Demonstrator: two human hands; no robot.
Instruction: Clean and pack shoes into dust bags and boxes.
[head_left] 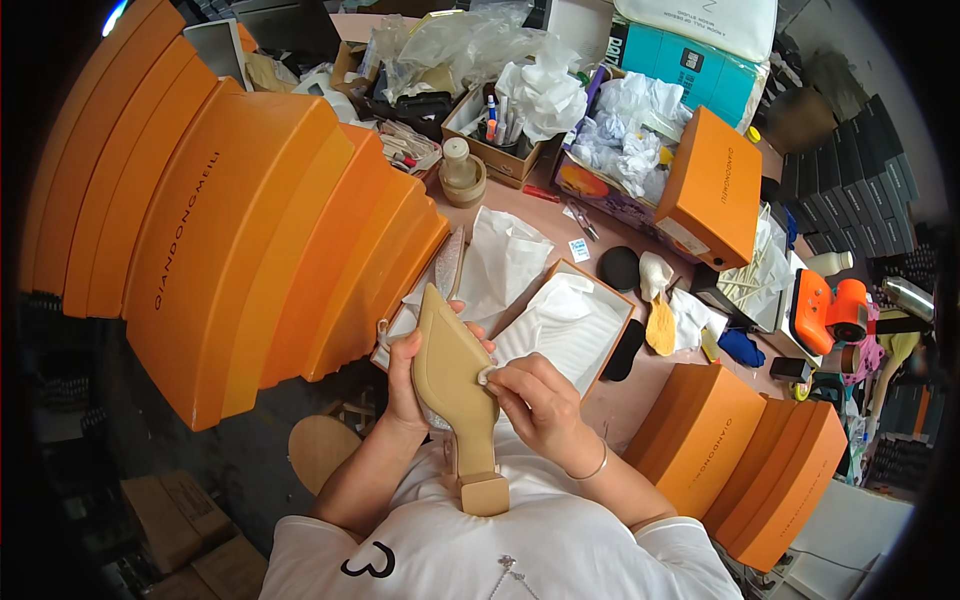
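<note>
We see a tan, pointed-toe block-heeled leather shoe [452,390] held sole-up over the lap, toe pointing toward an open orange cardboard shoebox lined with white tissue [560,325]. We judge the step to be wiping the sole; the next stroke calls for steady support and light pressure. The left hand [408,385] wraps closed around the shoe's left edge, while the right hand [535,400] pinches a small white wad [488,376] against its right edge.
</note>
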